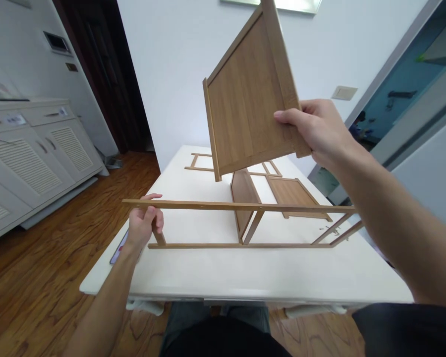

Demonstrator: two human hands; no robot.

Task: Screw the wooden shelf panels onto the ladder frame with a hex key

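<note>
My right hand (312, 126) grips a wooden shelf panel (247, 96) by its lower right corner, thumb on the near face. The panel is tilted and raised above the table. My left hand (145, 223) is wrapped round the left end of a wooden side frame (204, 205), which stands on its long edge on the table. Behind the frame's middle post, another shelf panel (242, 191) stands upright against it; whether it is fastened cannot be told. My right forearm hides the frame's right end.
On the white table (223, 275) lie a third panel (293, 194), small hardware pieces (334, 230) at the right, and another wooden frame (198, 161) at the back. A phone-like object (118, 250) lies by the left edge. A white wall (171, 74) rises behind.
</note>
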